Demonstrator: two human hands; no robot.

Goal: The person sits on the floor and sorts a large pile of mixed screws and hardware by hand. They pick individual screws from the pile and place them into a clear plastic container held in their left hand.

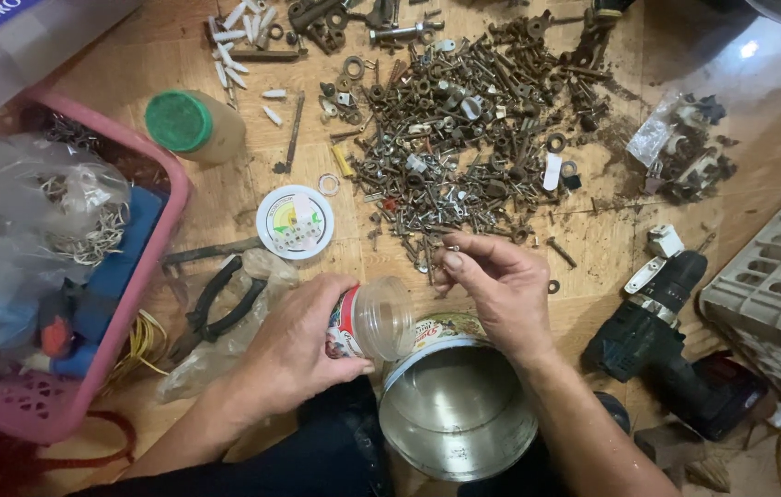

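Nearest the person, just below and between both hands, an open round metal tin stands upright, its shiny inside bare and a coloured label wrapping its outer wall. The left hand grips a small clear plastic jar, tipped on its side with the open mouth pointing toward the right hand; a red and white label circles the part under the fingers, which are wrapped closed round it. The right hand, just right of the jar's mouth, has its fingers curled in, thumb and forefinger pinched on a small metal piece too tiny to identify, at the near edge of a wide pile of rusty screws, nuts and washers spread over the wooden floor. Left of the left hand lie black-handled pliers on a crumpled clear bag, and beyond them a round white disc with a coloured face. Further left stands a pink plastic basket holding bags. Right of the right hand lies a dark cordless drill. Farther off, above the left hand, a tan bottle with a green cap lies on its side, with white wall plugs beyond it.
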